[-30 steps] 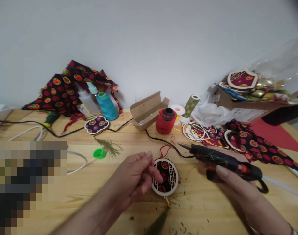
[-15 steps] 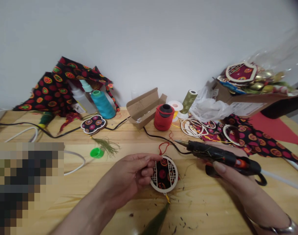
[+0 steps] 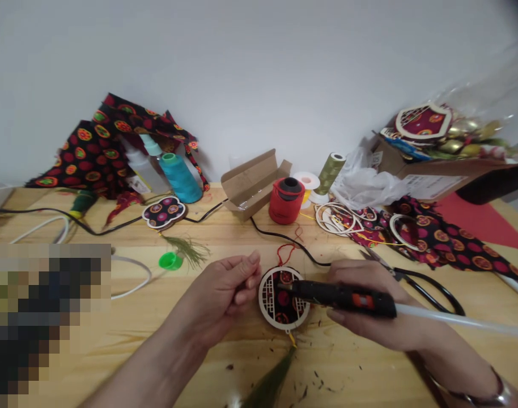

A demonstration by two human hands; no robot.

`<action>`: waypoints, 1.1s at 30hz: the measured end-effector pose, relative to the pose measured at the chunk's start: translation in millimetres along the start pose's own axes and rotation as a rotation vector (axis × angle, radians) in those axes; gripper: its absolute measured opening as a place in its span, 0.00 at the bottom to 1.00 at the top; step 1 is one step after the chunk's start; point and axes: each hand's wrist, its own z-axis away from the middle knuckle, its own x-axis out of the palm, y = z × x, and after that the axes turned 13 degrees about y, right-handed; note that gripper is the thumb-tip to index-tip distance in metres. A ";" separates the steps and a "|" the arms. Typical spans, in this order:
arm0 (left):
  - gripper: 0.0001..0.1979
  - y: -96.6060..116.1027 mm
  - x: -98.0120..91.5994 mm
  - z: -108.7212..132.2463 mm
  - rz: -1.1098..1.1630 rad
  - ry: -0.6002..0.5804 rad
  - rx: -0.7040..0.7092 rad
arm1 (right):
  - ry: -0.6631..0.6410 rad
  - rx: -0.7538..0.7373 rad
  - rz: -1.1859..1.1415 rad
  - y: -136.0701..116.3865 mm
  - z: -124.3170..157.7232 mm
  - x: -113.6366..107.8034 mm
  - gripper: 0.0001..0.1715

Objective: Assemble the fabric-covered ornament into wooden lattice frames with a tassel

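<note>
Your right hand (image 3: 361,275) grips the hot glue gun (image 3: 339,298), barrel lying crosswise, nozzle pointing left over the round lattice-framed ornament (image 3: 282,311) (flat on the wooden table (image 3: 348,362)); your left hand (image 3: 223,294) sits just beside its rim, fingertips pinched together.

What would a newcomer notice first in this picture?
The black-and-orange hot glue gun stands out first, held in the right hand over a round wooden lattice ornament with black patterned fabric, at lower centre. The left hand pinches its fingers just left of the ornament. Behind them, a black fabric printed with red and orange circles bunches at back left, near a bright teal thread cone.
</note>
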 end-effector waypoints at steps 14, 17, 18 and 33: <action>0.02 0.7 2.7 0.1 0.123 0.011 0.044 | -0.065 -0.089 0.135 -4.5 -2.5 6.4 0.13; 0.04 0.9 3.0 -0.1 0.128 0.028 0.042 | -0.029 -0.120 0.123 -5.5 -2.0 7.4 0.12; 0.05 1.2 3.3 0.1 0.129 0.040 0.044 | -0.015 -0.128 0.120 -5.6 -1.5 7.8 0.11; 0.05 1.5 7.4 3.5 0.065 0.135 0.091 | -0.009 -0.130 0.152 -0.1 1.4 7.0 0.13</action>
